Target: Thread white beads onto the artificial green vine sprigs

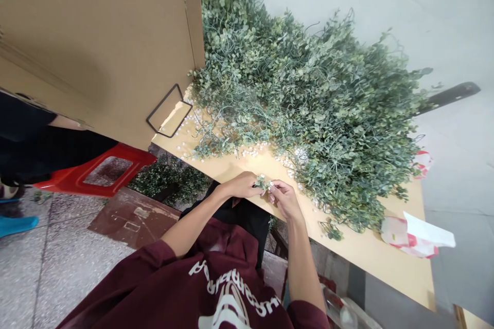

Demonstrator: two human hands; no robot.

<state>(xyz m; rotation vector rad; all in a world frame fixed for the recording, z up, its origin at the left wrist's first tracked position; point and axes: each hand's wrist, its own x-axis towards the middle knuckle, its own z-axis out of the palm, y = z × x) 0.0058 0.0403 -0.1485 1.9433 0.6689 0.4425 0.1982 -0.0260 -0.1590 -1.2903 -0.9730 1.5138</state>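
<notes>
Close to the table's front edge, my left hand (244, 185) is closed on a small green leafy sprig (261, 181), apparently artificial. My right hand (284, 197) meets it from the other side, thumb and fingers pinched at the sprig's right end. Something small and white shows at those fingertips, too small to make out fully. Just beyond both hands, small white beads (252, 150) lie scattered on the pale wooden table (227, 167). Behind them rises a big heap of matching leafy stems (309, 92).
A large cardboard box (96, 41) stands at the left, near a black wire frame (170, 110). A red plastic stool (85, 177) and another person's dark-clothed leg (50, 146) are below it. A loose sprig (332, 230) and a red-and-white packet (412, 236) lie at the right.
</notes>
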